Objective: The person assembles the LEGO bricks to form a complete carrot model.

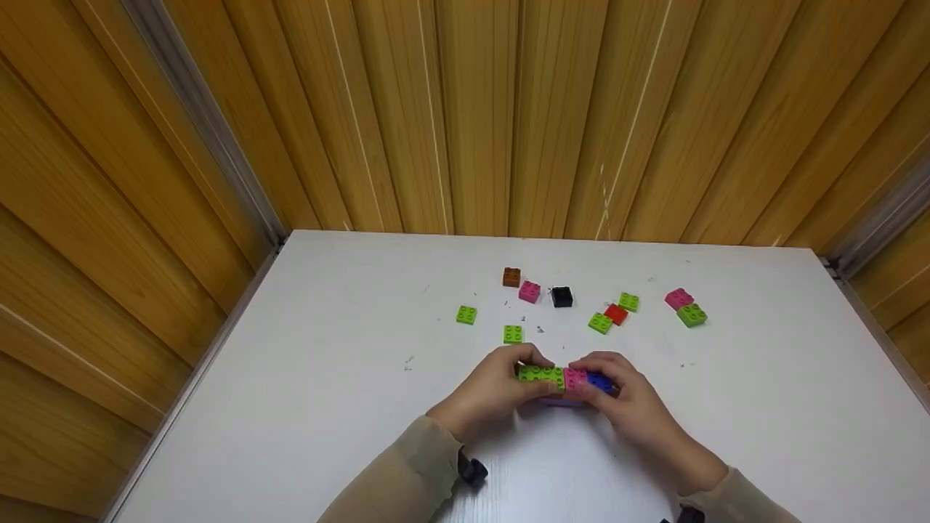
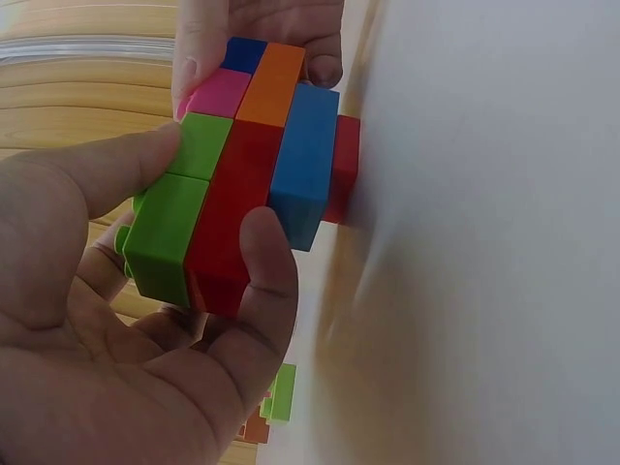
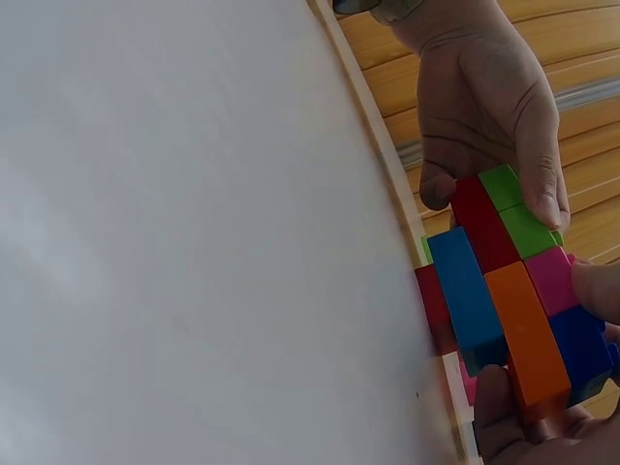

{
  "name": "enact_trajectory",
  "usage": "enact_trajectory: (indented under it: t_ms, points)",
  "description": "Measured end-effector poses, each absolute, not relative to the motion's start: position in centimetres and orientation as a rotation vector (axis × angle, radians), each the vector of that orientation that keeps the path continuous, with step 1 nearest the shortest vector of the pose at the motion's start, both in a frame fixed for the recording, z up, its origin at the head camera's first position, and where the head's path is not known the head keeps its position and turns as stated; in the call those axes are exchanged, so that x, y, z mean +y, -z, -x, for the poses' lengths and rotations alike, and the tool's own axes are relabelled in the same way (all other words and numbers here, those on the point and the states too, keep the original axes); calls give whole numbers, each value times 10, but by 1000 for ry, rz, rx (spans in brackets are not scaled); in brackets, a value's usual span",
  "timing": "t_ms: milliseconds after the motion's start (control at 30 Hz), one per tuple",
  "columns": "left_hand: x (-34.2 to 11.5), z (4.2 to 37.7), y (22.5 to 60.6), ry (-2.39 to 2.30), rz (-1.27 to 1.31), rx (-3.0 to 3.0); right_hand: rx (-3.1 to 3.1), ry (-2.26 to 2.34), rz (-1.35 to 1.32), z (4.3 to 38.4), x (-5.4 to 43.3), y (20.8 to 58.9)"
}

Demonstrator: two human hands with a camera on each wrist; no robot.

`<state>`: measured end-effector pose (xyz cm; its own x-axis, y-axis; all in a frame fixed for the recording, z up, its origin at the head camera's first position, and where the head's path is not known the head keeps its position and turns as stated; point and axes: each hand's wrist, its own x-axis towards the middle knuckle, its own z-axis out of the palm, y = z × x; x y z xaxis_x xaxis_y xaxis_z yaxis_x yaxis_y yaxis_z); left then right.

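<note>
Both hands hold a stepped stack of toy building bricks near the middle of the white table. My left hand (image 1: 501, 385) grips its left end, thumb at the light green bricks (image 2: 165, 232) and a finger against the long red brick (image 2: 232, 203) below them. At the other end, my right hand (image 1: 636, 403) grips around the pink brick (image 3: 552, 281), dark blue brick (image 3: 581, 349) and long orange brick (image 3: 528, 339). Lower down are a lighter blue brick (image 2: 305, 165) and, at the bottom, another red brick (image 2: 346, 170). Fingers cover parts of both ends.
Loose bricks lie behind the hands: brown (image 1: 511, 277), pink (image 1: 530, 292), black (image 1: 561, 296), red (image 1: 616, 314) and several green ones, including a green brick (image 1: 513, 334) close to the left hand. Another pink brick (image 1: 679, 298) sits farther right. A wood-patterned wall (image 1: 479, 116) borders the table's back.
</note>
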<state>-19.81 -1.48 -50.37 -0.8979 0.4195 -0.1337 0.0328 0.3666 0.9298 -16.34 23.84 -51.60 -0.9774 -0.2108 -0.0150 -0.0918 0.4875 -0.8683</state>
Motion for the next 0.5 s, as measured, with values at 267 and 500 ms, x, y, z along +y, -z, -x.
enact_trajectory:
  t_ms: [267,500]
  points:
    - [-14,198,504,-1553,-403,2285,2622,1491,289,164,238,511]
    - [-15,198,504,-1555,-406,2283,2636,1489,310,166,237,509]
